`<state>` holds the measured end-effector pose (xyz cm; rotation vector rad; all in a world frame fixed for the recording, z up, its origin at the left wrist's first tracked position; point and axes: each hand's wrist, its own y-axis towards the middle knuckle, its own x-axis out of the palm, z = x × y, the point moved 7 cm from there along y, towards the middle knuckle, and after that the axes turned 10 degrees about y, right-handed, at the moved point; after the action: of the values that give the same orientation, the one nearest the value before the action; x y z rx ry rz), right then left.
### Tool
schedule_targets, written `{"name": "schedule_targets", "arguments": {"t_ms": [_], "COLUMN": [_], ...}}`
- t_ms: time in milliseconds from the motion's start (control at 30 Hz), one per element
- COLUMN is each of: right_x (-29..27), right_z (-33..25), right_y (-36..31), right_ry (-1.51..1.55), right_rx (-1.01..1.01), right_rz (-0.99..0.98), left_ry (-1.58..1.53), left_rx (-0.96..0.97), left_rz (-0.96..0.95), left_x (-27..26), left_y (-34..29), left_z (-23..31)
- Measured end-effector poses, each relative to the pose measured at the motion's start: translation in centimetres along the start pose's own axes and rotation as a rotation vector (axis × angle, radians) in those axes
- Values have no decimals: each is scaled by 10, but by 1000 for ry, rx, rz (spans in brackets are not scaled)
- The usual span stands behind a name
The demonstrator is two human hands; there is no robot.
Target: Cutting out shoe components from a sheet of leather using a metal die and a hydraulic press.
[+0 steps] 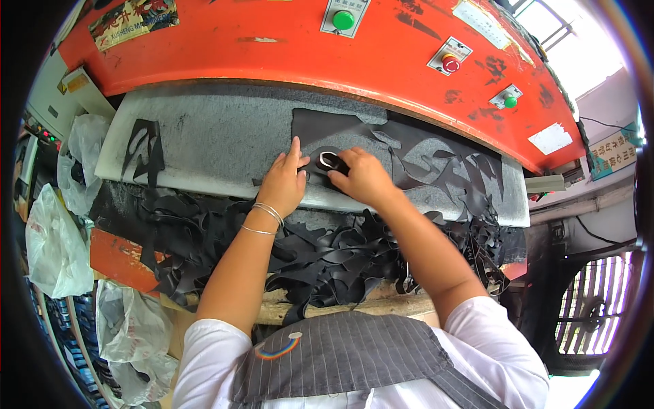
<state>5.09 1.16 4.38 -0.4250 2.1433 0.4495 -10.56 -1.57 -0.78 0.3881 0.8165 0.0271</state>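
My right hand (364,176) is closed round a small dark cutting die (330,161) with a bright metal rim, on the pale cutting bed. Close to its left, my left hand (285,178) has its index finger stretched out along the bed and its thumb apart. The left fingertips lie beside the dark material around the die; whether they pinch any of it is not visible. Behind both hands lies a black sheet (320,125), apparently leather or a similar material. To the right it becomes a web of cut-out strips (436,170).
An orange-red press (272,61) with green buttons and a red stop button spans the bed's far side. Black offcuts (327,252) are heaped along the near edge. A cut remnant (144,151) lies on the cutting bed (204,136) at left. Plastic bags (58,242) hang left.
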Motion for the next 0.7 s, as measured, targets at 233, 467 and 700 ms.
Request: {"name": "schedule_targets", "arguments": {"t_ms": [233, 467, 700], "right_x": [20, 12, -2], "right_z": [-2, 5, 3], "right_y": [-35, -35, -34], "right_ry": [19, 12, 31], "right_rx": [-146, -191, -220], "right_rz": [125, 116, 196], "left_ry": [41, 98, 130], "left_rx": [-20, 68, 91], "left_rz": [-22, 72, 174], "left_x": [5, -5, -13], "left_y": [-3, 3, 8], "left_z": [-3, 9, 23]}}
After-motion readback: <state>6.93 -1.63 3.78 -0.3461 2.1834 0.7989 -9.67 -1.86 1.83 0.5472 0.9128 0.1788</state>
